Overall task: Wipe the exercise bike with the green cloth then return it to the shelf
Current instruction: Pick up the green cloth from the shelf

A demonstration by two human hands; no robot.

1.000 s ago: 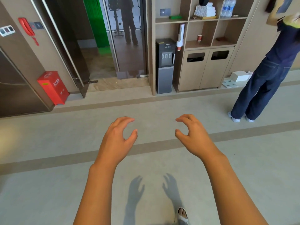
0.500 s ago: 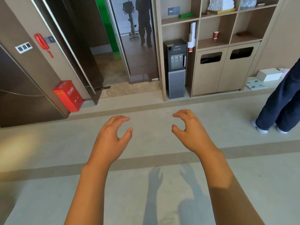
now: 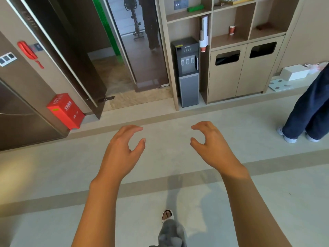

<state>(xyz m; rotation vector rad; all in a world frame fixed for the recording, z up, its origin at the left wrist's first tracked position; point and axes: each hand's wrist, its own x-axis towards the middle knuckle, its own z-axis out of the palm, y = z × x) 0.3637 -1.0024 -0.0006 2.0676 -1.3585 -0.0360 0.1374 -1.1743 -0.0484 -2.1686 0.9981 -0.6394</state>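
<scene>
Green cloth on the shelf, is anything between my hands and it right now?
Nothing visible blocks the way. The green cloth lies on an upper shelf above the water dispenser. Both the left hand and right hand are empty, with only open floor ahead.

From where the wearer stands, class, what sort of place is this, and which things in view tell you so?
Probably a lobby or corridor of a gym or office building: a water dispenser beside built-in shelving, a red fire-equipment box on the floor, and an exercise bike seen through the glass doorway.
</scene>
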